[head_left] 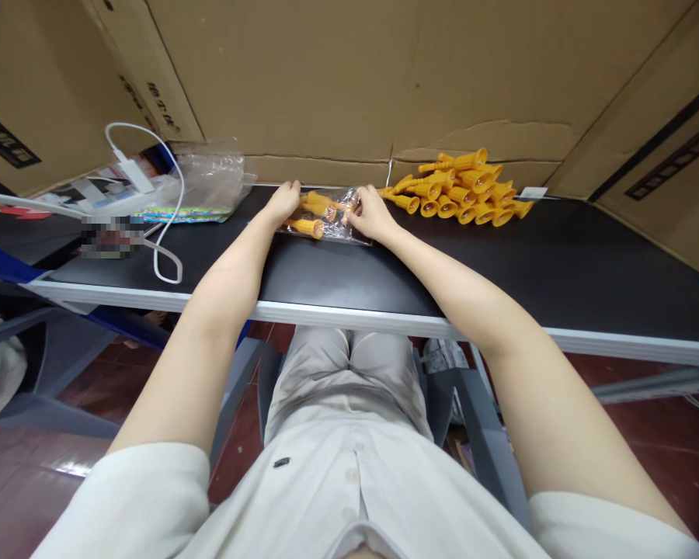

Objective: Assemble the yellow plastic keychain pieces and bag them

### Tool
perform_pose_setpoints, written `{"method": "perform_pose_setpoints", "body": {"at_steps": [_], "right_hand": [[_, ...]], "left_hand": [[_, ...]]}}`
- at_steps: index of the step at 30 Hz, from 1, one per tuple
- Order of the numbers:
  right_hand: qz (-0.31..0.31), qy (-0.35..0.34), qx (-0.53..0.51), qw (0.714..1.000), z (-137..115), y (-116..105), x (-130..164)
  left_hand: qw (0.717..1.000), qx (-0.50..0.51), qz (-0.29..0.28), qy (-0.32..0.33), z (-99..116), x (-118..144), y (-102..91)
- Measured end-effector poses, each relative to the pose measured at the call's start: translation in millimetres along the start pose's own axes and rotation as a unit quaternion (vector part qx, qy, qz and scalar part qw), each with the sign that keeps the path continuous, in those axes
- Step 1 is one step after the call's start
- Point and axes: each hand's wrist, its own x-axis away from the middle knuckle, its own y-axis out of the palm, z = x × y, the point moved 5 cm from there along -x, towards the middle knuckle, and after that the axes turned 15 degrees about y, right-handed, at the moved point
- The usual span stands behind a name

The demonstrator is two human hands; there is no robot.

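A clear plastic bag lies on the black tabletop with several orange-yellow, trumpet-shaped plastic pieces inside it. At the bag's left end, my left hand is closed on the plastic, its fingers bent and pointing away from me. My right hand pinches the opposite end of the bag between thumb and fingers. Just beyond my right hand is a heap of similar flared orange-yellow pieces, stacked with most of their wide ends toward me.
Left of my hands lie a stack of clear plastic bags and a looped white cable with a white plug. A cardboard wall encloses the back. The table's metal front edge runs above my lap.
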Motion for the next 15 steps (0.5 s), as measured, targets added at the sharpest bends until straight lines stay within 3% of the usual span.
{"method": "perform_pose_setpoints", "body": {"at_steps": [11, 15], "right_hand": [[-0.078, -0.013, -0.099, 0.992, -1.6, 7.8, 4.3], [-0.085, -0.019, -0.09, 0.992, -2.8, 9.4, 2.5]], "left_hand": [[0.999, 0.027, 0.029, 0.002, -6.3, -4.9, 1.0], [1.0, 0.017, 0.026, 0.001, -4.3, -0.9, -0.2]]}}
